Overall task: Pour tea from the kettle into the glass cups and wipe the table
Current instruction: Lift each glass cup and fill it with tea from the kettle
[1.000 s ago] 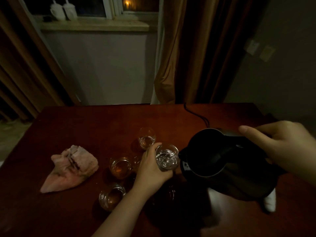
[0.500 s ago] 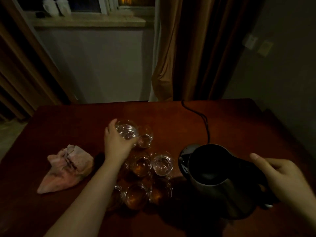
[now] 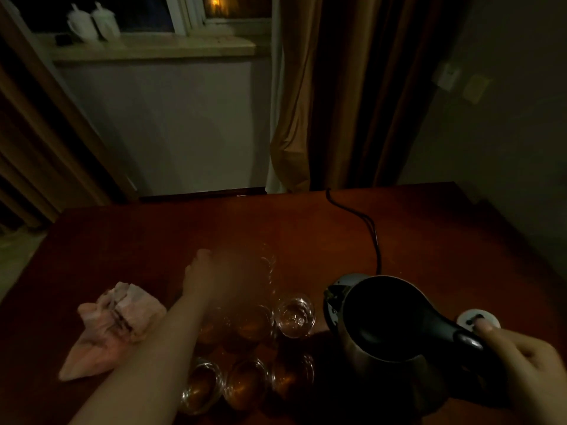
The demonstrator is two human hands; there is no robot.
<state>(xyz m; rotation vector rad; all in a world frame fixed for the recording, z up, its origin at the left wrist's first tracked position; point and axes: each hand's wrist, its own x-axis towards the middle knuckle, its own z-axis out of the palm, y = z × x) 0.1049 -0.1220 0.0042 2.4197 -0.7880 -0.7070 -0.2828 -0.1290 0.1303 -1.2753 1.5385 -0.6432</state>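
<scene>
On the dark wooden table (image 3: 147, 240), several small glass cups cluster in front of me. Three in the near row (image 3: 245, 384) hold amber tea, and one clear cup (image 3: 295, 315) stands next to the kettle. The black kettle (image 3: 383, 329) is upright with its lid open, and my right hand (image 3: 530, 360) is wrapped around its handle. My left hand (image 3: 211, 277) is a motion blur above the far cups. Streaks of glass (image 3: 268, 268) show beside it, so I cannot tell whether it holds a cup. A crumpled pink cloth (image 3: 116, 326) lies at the left.
A black power cord (image 3: 369, 228) runs from the table's far edge to the kettle. A round white base (image 3: 478, 319) sits behind the kettle handle. Brown curtains (image 3: 331, 96) hang behind the table, and two white lidded mugs (image 3: 92, 23) stand on the window sill.
The kettle has come down from its tilted pour to upright. My left hand carried a clear cup to the far side of the cluster and is now sweeping back toward me, blurred.
</scene>
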